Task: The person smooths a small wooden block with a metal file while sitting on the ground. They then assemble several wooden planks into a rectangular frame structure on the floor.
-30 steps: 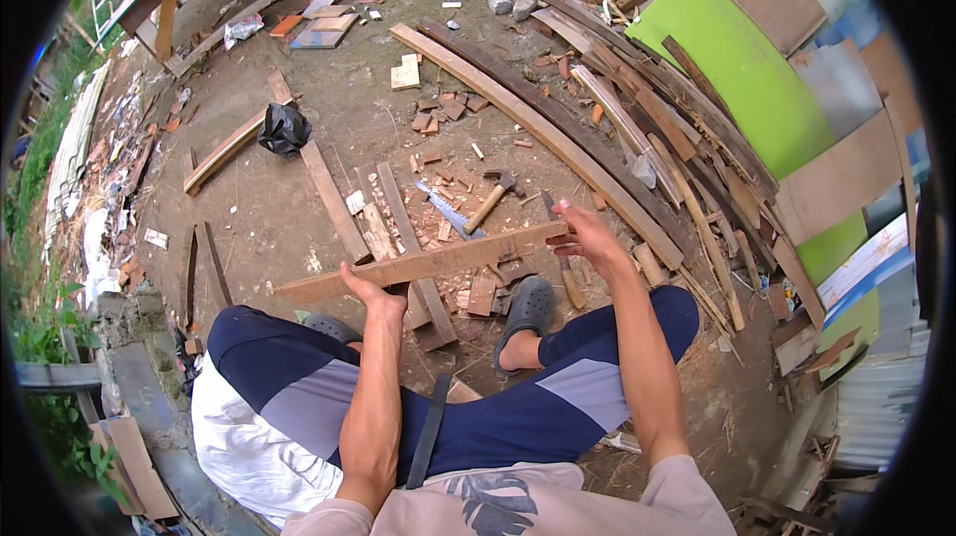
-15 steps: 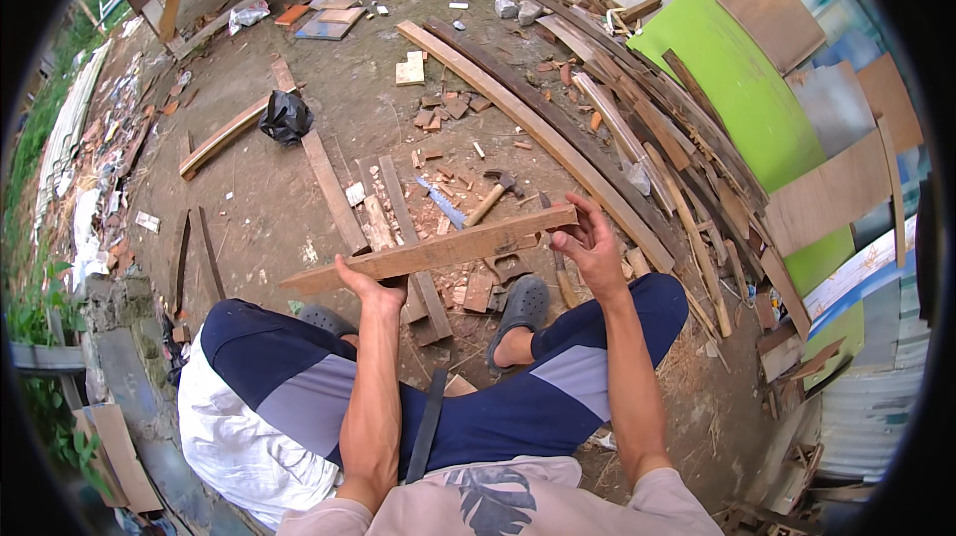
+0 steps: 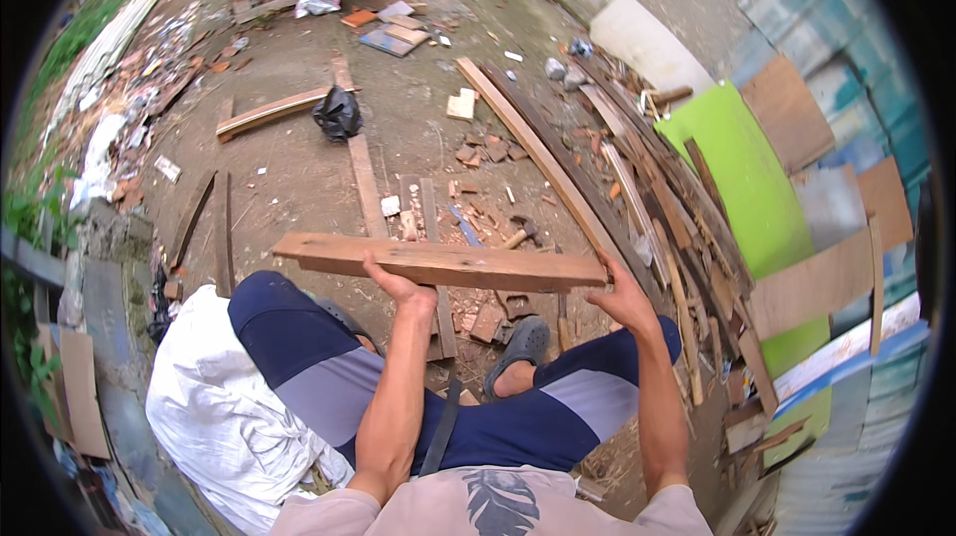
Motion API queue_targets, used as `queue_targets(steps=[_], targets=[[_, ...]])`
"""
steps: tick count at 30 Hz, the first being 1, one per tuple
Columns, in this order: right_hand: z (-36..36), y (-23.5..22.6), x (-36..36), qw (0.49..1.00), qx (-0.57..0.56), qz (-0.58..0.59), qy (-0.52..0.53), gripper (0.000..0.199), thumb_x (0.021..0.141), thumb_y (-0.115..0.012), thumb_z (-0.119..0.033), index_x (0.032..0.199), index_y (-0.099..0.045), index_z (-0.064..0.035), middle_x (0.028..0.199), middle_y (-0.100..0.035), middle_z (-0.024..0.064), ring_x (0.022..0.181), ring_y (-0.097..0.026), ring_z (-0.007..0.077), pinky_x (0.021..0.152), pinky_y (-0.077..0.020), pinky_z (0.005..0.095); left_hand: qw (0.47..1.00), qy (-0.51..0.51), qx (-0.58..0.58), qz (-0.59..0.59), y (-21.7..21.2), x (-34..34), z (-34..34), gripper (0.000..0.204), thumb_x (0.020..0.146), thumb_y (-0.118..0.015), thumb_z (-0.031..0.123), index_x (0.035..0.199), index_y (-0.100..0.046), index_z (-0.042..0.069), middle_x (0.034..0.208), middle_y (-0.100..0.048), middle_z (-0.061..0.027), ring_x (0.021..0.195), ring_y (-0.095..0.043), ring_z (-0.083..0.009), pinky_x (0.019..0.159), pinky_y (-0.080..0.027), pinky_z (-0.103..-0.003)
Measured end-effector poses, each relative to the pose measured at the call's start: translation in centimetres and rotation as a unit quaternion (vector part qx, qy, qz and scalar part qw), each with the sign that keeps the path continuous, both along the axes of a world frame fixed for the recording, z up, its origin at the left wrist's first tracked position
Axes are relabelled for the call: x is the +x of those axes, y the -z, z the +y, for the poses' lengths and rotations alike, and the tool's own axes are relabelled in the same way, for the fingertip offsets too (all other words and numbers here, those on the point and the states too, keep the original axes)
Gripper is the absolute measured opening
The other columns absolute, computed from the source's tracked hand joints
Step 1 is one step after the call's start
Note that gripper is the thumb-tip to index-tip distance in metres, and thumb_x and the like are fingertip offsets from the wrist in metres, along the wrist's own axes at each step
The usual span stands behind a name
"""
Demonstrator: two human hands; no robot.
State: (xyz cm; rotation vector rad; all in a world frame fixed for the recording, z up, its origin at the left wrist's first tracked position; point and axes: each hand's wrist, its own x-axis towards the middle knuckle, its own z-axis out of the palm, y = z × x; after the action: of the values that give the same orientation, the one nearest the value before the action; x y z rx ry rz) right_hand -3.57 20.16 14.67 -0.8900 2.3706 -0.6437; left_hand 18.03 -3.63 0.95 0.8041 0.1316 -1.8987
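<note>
A brown wooden plank (image 3: 453, 263) lies across both my hands above my knees, its left end slightly higher than its right. My left hand (image 3: 402, 289) grips it from the near edge, left of its middle, with the thumb upright against the near face. At the right end, my right hand (image 3: 627, 299) holds the plank between thumb and fingers; part of those fingers is hidden. Beyond the plank, a hammer (image 3: 521, 233) with a wooden handle and a saw blade (image 3: 464, 225) rest on the ground among wood chips.
Long timbers (image 3: 543, 158) stretch away on the right beside a heap of scrap wood (image 3: 687, 208). A green board (image 3: 737, 173) leans behind that heap. Ahead lie a black plastic bag (image 3: 338, 115) and loose planks. White cloth (image 3: 224, 387) is bunched at my left.
The plank has tilted the other way: its right end has dropped and its left end has risen. My right hand has lowered with it, and the view has swung somewhat left.
</note>
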Motion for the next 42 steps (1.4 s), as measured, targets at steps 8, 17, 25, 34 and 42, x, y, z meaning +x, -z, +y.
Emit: queue_targets(steps=[8,17,25,34,42], targets=[[-7.9,-6.4,7.6,0.905,0.145,0.275,-0.288,0.098,0.072,-0.086,-0.041,0.151,-0.037,-0.0072,0.148,-0.045,0.022,0.135,-0.045,0.0396,0.112,-0.0369,0.0489,0.987,-0.05,-0.03,0.153,-2.7,0.4,0.3,0.076,0.086,-0.049,0.067,0.134,-0.042,0.008,0.11,-0.061,-0.0171,0.097,-0.061,-0.0304,0.093,-0.048,-0.045],[-19.8,-5.7,16.5,0.849,0.123,0.236,-0.456,0.101,0.072,-0.086,-0.043,0.152,-0.035,-0.0061,0.139,-0.054,0.0247,0.128,-0.052,0.0395,0.108,-0.0414,0.0466,0.961,-0.094,-0.075,0.248,-4.7,4.6,-0.3,0.095,0.086,-0.052,0.065,0.153,-0.025,0.002,0.145,-0.046,-0.023,0.13,-0.048,-0.0347,0.112,-0.035,-0.049],[-25.1,-1.7,20.8,0.832,0.057,0.224,-0.503,0.091,0.073,-0.083,-0.048,0.144,-0.045,-0.0058,0.124,-0.063,0.0243,0.112,-0.062,0.0404,0.095,-0.05,0.0456,0.967,-0.136,-0.07,0.203,-3.8,10.2,-2.8,0.089,0.087,-0.048,0.071,0.143,-0.043,0.002,0.132,-0.053,-0.0151,0.124,-0.051,-0.0293,0.107,-0.039,-0.051],[-34.3,2.9,22.4,0.843,0.025,0.238,-0.482,0.089,0.073,-0.085,-0.042,0.139,-0.048,0.0047,0.116,-0.066,0.0286,0.106,-0.066,0.0419,0.095,-0.0519,0.0443,0.99,-0.121,0.072,-0.018,0.9,14.8,-9.1,0.08,0.092,-0.05,0.07,0.142,-0.044,0.007,0.127,-0.06,-0.0098,0.109,-0.06,-0.0242,0.094,-0.044,-0.043],[-45.3,10.2,24.3,0.866,0.086,0.22,-0.441,0.078,0.077,-0.079,-0.044,0.131,-0.053,0.0051,0.116,-0.067,0.0289,0.108,-0.066,0.0412,0.093,-0.0511,0.045,0.903,0.07,0.142,-0.399,19.3,19.3,-13.0,0.062,0.098,-0.055,0.051,0.133,-0.054,0.0,0.12,-0.067,-0.0153,0.096,-0.067,-0.0256,0.08,-0.052,-0.042]])
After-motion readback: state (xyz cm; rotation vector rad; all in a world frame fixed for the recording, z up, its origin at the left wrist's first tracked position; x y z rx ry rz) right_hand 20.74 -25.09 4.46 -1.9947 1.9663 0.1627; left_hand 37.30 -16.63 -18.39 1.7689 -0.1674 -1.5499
